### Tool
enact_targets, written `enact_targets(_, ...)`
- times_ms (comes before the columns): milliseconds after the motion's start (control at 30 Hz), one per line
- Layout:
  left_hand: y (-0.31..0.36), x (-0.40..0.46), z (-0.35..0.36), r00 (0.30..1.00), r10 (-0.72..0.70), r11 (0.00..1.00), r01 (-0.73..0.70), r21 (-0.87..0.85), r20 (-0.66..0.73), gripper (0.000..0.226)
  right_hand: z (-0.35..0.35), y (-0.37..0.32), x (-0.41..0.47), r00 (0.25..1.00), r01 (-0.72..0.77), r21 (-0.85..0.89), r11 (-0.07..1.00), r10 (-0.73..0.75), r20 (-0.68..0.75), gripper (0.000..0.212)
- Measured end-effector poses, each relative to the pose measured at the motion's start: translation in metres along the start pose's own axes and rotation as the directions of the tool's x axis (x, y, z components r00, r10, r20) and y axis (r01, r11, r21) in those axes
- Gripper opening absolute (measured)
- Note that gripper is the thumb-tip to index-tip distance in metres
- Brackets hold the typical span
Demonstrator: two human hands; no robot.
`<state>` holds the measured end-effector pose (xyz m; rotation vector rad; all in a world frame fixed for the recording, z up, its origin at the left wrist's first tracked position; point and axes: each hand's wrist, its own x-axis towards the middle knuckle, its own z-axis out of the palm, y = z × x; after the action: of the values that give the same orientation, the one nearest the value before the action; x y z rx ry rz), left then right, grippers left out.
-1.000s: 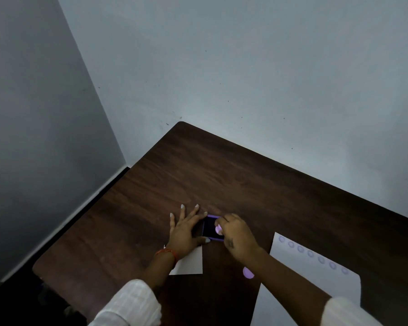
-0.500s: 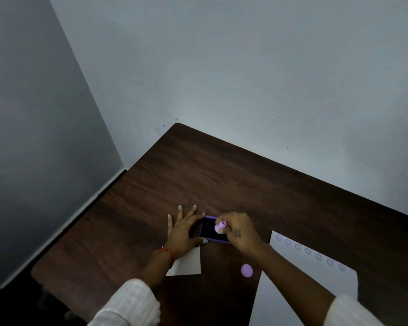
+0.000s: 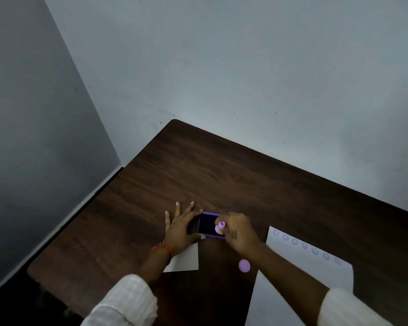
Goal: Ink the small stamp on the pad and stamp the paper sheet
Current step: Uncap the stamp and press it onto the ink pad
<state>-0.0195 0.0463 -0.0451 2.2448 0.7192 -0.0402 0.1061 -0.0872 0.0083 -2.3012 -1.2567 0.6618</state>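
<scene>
On dark wooden table [image 3: 222, 170], head view: left hand [image 3: 181, 229] flat, fingers spread, steadying purple ink pad [image 3: 206, 225]. Right hand [image 3: 239, 231] pinches small lilac stamp [image 3: 220, 227] on pad's right part. Paper sheet [image 3: 302, 274], row of prints along far edge, lies to right; right hand nearer.

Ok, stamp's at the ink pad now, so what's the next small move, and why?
Probably lift the small stamp off the ink pad and carry it right to the paper sheet. The right hand holds it over the pad, the left hand steadies the pad, and the row of prints ends near the sheet's right edge.
</scene>
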Motion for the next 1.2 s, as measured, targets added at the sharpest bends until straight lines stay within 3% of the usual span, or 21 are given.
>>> enact_targets(67, 0.001, -0.001, 0.000, 1.000, 0.003, 1.000, -0.003, 0.004, -0.003, 0.073, -0.015, -0.001, 0.010, 0.998, -0.044, 0.047, 0.998, 0.043, 0.038, 0.012)
enact_targets(233, 0.002, 0.000, 0.000, 1.000, 0.001, 1.000, -0.001, 0.011, -0.012, 0.074, 0.001, -0.004, 0.009, 0.996, 0.078, -0.311, 0.947, -0.059, 0.070, 0.027)
enact_targets(367, 0.001, 0.000, 0.000, 1.000, 0.008, 1.000, -0.008, 0.003, -0.016, 0.073, 0.007, -0.006, 0.015, 1.000, -0.029, -0.278, 0.960, 0.026, -0.013, 0.023)
enact_targets(433, 0.001, 0.000, 0.001, 1.000, 0.009, 1.000, -0.009, 0.004, -0.018, 0.072, 0.006, -0.002, 0.016, 0.999, 0.040, -0.290, 0.956, -0.043, -0.005, 0.023)
enact_targets(567, 0.001, 0.000, 0.001, 1.000, 0.002, 1.000, -0.002, 0.001, -0.011, 0.073, -0.003, 0.002, 0.015, 0.974, 0.218, -0.364, 0.906, -0.177, 0.142, 0.027)
enact_targets(733, 0.002, 0.000, -0.001, 1.000, 0.002, 1.000, -0.002, -0.008, -0.013, 0.073, 0.013, -0.014, 0.008, 1.000, -0.008, -0.284, 0.959, -0.001, -0.031, 0.032)
enact_targets(833, 0.000, -0.001, -0.002, 1.000, 0.000, 1.000, 0.000, -0.013, -0.010, 0.073, 0.012, -0.017, 0.013, 0.994, -0.097, -0.148, 0.984, 0.088, -0.068, 0.021)
enact_targets(900, 0.000, -0.001, -0.003, 1.000, 0.003, 1.000, -0.003, -0.007, -0.010, 0.074, 0.003, -0.012, 0.011, 0.981, -0.176, 0.127, 0.976, 0.185, -0.060, 0.015)
enact_targets(1000, 0.001, 0.000, -0.003, 1.000, 0.005, 1.000, -0.005, 0.019, -0.013, 0.074, -0.005, -0.005, -0.009, 0.934, -0.225, 0.466, 0.856, 0.325, -0.146, 0.013)
enact_targets(1067, 0.001, 0.001, -0.003, 1.000, 0.004, 1.000, -0.003, 0.022, -0.016, 0.075, -0.004, -0.003, -0.029, 0.890, -0.235, 0.628, 0.742, 0.424, -0.167, 0.018)
enact_targets(1200, -0.001, 0.003, -0.004, 1.000, -0.004, 1.000, 0.004, 0.010, -0.003, 0.076, -0.006, 0.004, -0.065, 0.812, -0.245, 0.914, 0.323, 0.583, 0.011, 0.016)
